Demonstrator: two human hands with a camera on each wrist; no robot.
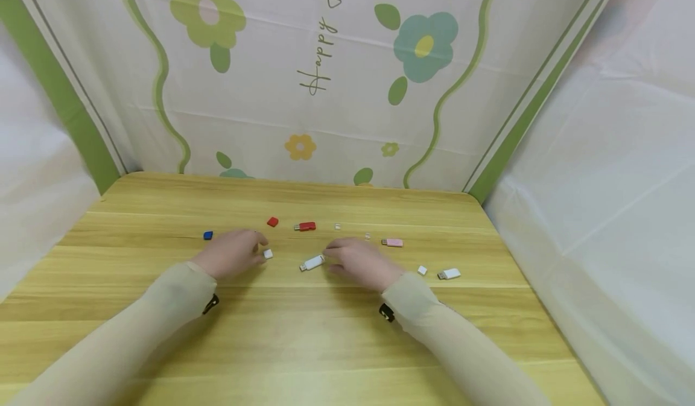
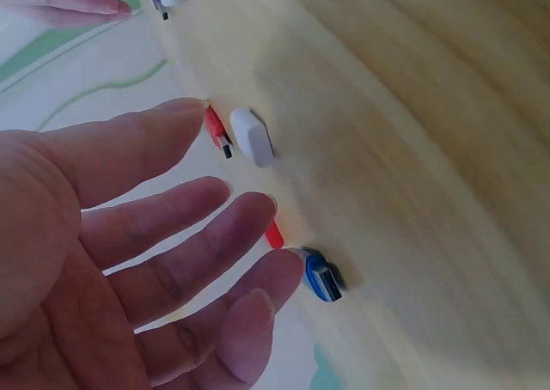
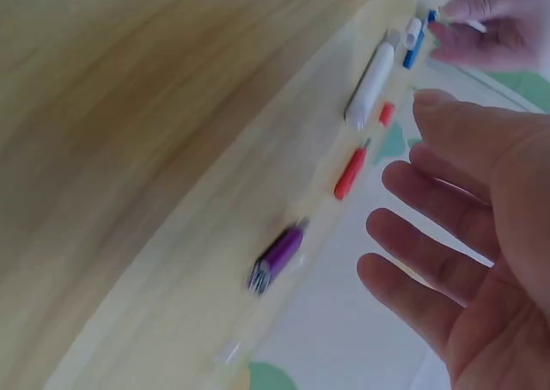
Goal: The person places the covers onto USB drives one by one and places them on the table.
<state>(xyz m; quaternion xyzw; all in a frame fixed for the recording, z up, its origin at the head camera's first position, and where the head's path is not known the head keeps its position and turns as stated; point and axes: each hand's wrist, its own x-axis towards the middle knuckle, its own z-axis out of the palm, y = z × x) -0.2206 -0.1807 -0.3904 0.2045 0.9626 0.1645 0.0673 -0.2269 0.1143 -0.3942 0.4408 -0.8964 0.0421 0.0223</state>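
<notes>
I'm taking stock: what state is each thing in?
Left hand, holding nothing
Right hand, holding nothing
Red drive, uncapped
Middle white drive, uncapped
Right white drive, uncapped
Pink drive, uncapped
Blue drive, uncapped
Purple drive, seems uncapped
Red cap, off
Blue cap, off
Left white cap, off
Right white cap, off
Left clear cap, off
Right clear cap, off
</notes>
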